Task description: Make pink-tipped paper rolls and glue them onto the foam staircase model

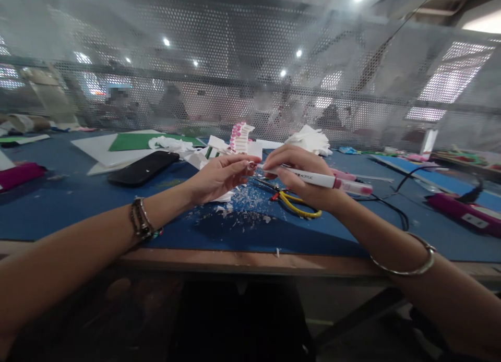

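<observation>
Between the thumb and fingers of my left hand [219,177] is a small round piece [252,165], whitish with dark pink or red on it; its kind is too small to make out. My right hand [303,169] grips a white acrylic paint marker [319,178] with a pink end pointing right. The marker's tip end is close to the small piece, and my fingers partly hide whether they touch. Below my hands lie yellow-handled scissors [299,205] among white paper scraps [246,200]. Behind them stands a white ridged piece with pink dabs [239,137].
A black phone [144,168] lies left, before green sheet [135,141] and white sheets [92,148]. Crumpled white material [309,139] sits behind my right hand. A magenta glue gun [464,212] with a black cable is at right. A perforated metal screen [250,54] rises behind the blue table [164,221].
</observation>
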